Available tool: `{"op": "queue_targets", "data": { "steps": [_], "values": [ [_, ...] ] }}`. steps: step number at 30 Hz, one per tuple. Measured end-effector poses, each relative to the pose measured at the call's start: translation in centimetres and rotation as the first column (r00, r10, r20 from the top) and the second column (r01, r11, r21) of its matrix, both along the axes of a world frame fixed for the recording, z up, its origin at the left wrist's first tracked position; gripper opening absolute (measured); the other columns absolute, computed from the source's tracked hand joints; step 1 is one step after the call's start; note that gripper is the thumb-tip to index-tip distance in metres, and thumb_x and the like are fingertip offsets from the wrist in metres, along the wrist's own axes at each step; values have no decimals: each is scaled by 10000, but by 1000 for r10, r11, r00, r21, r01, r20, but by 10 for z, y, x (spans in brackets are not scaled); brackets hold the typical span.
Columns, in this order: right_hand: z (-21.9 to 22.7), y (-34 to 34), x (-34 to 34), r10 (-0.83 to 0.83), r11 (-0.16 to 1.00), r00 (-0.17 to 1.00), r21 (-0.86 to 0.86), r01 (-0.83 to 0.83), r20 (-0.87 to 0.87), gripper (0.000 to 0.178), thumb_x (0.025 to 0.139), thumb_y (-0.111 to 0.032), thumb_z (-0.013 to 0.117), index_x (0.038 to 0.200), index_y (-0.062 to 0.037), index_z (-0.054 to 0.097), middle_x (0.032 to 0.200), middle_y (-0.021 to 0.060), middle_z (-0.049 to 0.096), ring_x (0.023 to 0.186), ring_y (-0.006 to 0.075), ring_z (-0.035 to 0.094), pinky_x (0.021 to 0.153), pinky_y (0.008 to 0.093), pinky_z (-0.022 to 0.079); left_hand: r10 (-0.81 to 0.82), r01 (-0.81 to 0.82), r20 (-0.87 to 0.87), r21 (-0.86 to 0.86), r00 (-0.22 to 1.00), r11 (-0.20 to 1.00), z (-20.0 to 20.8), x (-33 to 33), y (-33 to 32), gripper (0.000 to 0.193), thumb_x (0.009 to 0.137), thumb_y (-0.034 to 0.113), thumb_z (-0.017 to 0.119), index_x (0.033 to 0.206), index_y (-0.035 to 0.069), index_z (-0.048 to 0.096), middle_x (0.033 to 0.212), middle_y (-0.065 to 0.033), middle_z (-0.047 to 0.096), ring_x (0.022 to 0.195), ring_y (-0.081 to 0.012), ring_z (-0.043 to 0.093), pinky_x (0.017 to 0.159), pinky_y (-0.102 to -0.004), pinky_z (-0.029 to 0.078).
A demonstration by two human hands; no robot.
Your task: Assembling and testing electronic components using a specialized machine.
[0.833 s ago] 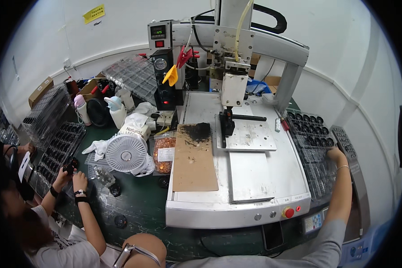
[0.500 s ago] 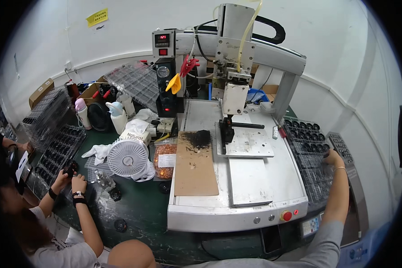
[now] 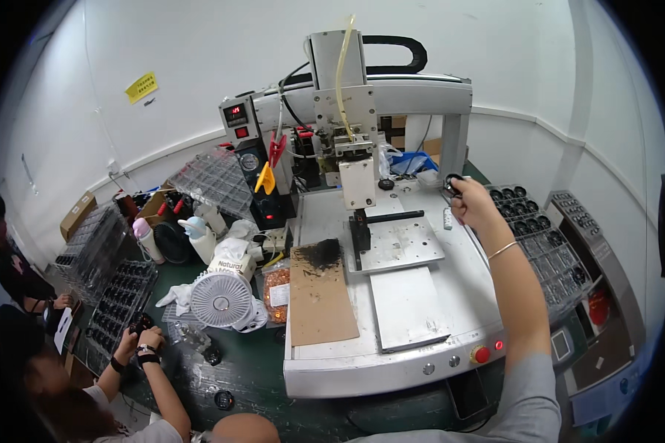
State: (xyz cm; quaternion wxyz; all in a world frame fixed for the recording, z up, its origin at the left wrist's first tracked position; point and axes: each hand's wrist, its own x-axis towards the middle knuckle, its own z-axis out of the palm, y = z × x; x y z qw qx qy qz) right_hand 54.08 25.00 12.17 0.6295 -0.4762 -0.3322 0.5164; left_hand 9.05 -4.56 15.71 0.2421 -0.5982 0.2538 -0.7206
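Observation:
My right hand (image 3: pixel 473 202) is raised above the back right corner of the machine's white bed. Its fingers are closed on a small black round part (image 3: pixel 451 182) with a shiny rim. Beneath and right of my forearm lies a clear plastic tray (image 3: pixel 547 251) with rows of similar black round parts. My left hand is out of sight. On the bed, a black fixture with a bar (image 3: pixel 395 217) sits on a metal plate (image 3: pixel 414 251) under the machine head (image 3: pixel 358 183). Another black round part (image 3: pixel 386 184) rests toward the back of the bed.
Brown cardboard (image 3: pixel 321 303) bearing black powder lies on the bed's left. A white fan (image 3: pixel 222 299), a bag of copper-coloured pieces (image 3: pixel 276 286) and bottles stand left. Another person's hands (image 3: pixel 144 341) hold a black part there. A red button (image 3: pixel 480 355) is on the machine front.
My right hand has moved from the right-hand tray up and left to the bed's back corner, with a black round part now visible in it. The view has shifted.

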Motion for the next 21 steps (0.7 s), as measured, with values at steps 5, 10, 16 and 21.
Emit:
{"op": "queue_targets", "data": {
  "steps": [5,10,16,21],
  "values": [
    [-64,11,-39,80,993,997,-85,-81,-11,118,943,-98,546,1029,-69,470,786,48,501,515,117,478,403,247,356,-247,314,197,-688,949,655,-24,88,110,172,813,228,606,775,109,488,843,-61,502,802,-194,481,735,-367,400],
    [-71,-2,-54,201,979,975,-49,-196,100,155,930,-69,557,1073,-30,510,748,48,532,503,106,479,423,254,388,-217,-445,-488,-868,845,219,-28,142,186,199,848,137,645,1000,18,597,981,-115,557,848,-218,544,808,-334,463],
    [-70,-3,-58,210,977,955,-73,-199,211,154,933,-54,562,1082,-41,523,764,28,535,489,88,476,430,237,389,0,-848,-855,-514,519,129,-104,157,195,224,819,180,682,960,17,621,965,-141,591,859,-317,607,738,-418,497],
    [-70,-8,-57,195,981,962,-20,-194,193,183,920,-70,586,1094,-32,545,769,31,550,515,77,491,448,227,401,-20,-805,-819,-567,573,174,-102,158,197,192,817,173,679,924,22,627,885,-127,597,806,-313,609,712,-406,502]
  ]
}}
